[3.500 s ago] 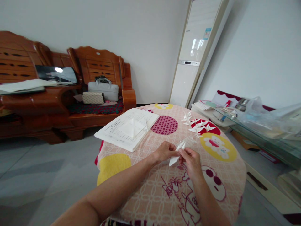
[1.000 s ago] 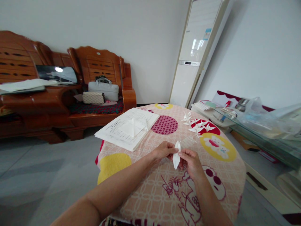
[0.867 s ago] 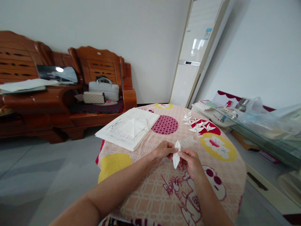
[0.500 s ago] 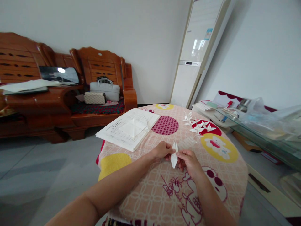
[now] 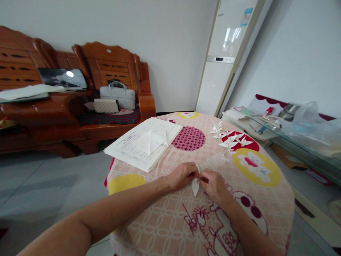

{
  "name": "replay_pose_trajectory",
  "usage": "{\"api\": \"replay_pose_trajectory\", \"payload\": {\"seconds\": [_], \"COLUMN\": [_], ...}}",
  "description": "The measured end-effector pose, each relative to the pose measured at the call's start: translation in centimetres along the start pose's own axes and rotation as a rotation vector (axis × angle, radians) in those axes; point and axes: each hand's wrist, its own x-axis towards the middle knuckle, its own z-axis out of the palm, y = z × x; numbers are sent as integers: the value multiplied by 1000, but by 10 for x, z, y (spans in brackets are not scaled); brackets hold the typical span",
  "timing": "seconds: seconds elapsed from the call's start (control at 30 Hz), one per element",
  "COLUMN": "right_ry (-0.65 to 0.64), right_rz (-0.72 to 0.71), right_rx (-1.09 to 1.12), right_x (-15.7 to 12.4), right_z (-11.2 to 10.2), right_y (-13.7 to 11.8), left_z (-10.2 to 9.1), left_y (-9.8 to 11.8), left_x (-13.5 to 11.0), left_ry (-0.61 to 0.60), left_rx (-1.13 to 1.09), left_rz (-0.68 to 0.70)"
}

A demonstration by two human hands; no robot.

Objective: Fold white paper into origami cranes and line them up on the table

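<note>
A small piece of folded white paper (image 5: 195, 187) is pinched between both hands above the cloth-covered round table (image 5: 157, 213). Its pointed lower end hangs out toward me; the upper part is hidden by fingers. My left hand (image 5: 183, 175) grips it from the left, fingers closed. From the right, my right hand (image 5: 214, 183) closes on it, the fingertips of both hands nearly meeting. Just beyond the hands lies a clear plastic bag or sheet (image 5: 214, 162). Several folded white paper cranes (image 5: 231, 139) sit together farther back on the right of the table.
At the table's left lies a stack of printed sheets (image 5: 130, 149) with a creased white paper square (image 5: 150, 140) on top. To the right stands a glass-topped stand (image 5: 301, 138) holding a plastic bag (image 5: 311, 121). Wooden chairs (image 5: 106, 64) and a tall air conditioner (image 5: 221, 71) stand behind.
My fingers have come closer together and now cover the paper's upper part, with only its lower tip showing. The camera view has tilted slightly downward.
</note>
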Motion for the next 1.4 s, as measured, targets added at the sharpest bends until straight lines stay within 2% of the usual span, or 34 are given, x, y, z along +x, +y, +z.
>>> {"api": "replay_pose_trajectory", "payload": {"seconds": [0.1, 0.2, 0.4, 0.57, 0.93, 1.13, 1.4], "right_ry": [10, -3, -83, -70, -2, 49, 44], "right_rz": [-255, -348, -331, -352, -438, -391, -360], "right_rx": [-43, -3, -22, -70, -152, -41, -38], "right_x": [-6, -11, -17, -19, -19, -17, -17], "right_z": [0, -1, -8, -9, -6, -4, -1], "right_y": [5, 8, 2, 0, -1, 4, 6], "left_z": [-4, -12, -21, -23, -21, -18, -17], "left_y": [-2, -1, 4, 5, 3, 1, 5], "left_x": [-3, -5, -8, -8, -8, -10, -12], "left_ry": [-76, -158, -246, -269, -253, -235, -200], "left_rx": [-18, -12, 10, 24, 46, 32, 31], "left_rz": [50, 62, 49, 36, 31, 44, 74]}}
